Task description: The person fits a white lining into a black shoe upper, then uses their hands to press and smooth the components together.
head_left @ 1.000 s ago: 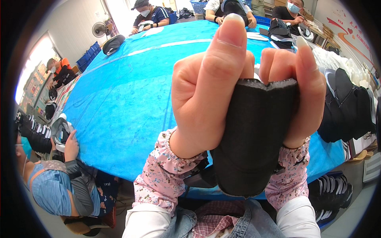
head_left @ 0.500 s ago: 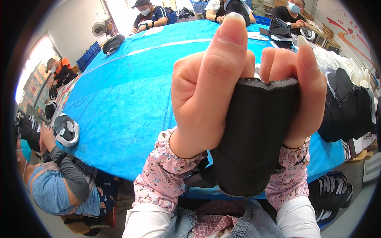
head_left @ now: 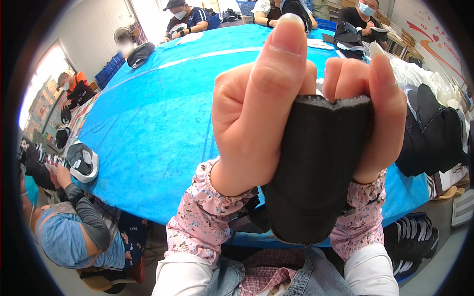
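Close in front of me I hold up a black fabric shoe upper (head_left: pixel 316 172), its cut top edge showing grey foam with a small notch. My left hand (head_left: pixel 252 118) is closed on its left side, thumb pointing up and fingers curled in. On the opposite side my right hand (head_left: pixel 382 116) grips it the same way, the thumb raised. The fingers behind the upper are partly hidden. Pink flowered sleeves (head_left: pixel 200 217) cover both forearms.
A blue-covered table (head_left: pixel 153 118) spreads ahead. Stacked black uppers (head_left: pixel 432 133) stand at right. A black-and-white shoe (head_left: pixel 83 162) lies at the left edge, and a dark shoe upper (head_left: pixel 141 55) farther back. Co-workers sit around the table, one close on my left (head_left: pixel 74 232).
My hands and the black shoe upper stay almost still. The near-left co-worker's hands have shifted slightly, and the far-right co-worker has turned the piece they hold.
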The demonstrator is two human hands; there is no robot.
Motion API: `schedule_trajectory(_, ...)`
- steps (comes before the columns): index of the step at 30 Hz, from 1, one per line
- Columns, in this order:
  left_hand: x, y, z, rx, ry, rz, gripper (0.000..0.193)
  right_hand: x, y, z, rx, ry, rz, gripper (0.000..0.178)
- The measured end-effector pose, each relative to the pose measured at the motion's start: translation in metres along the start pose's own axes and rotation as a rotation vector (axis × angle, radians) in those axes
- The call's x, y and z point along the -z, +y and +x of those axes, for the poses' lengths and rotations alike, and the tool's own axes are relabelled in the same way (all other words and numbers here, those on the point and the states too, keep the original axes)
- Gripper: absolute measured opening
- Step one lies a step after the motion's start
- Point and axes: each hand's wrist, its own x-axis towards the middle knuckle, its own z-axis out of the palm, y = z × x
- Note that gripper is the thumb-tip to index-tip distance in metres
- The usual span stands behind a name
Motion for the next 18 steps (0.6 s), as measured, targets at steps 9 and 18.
schedule_trajectory(9, 0.002, -0.003, 0.000, -0.023, -0.036, -0.029, 0.044, -0.001, -0.002, -0.001, -0.077, 0.090, 0.089, 0.043)
schedule_trajectory(18, 0.006, -0.008, -0.003, -0.135, -0.084, -0.046, 0.030, -0.001, -0.003, 0.002, -0.057, -0.034, 0.011, 0.040)
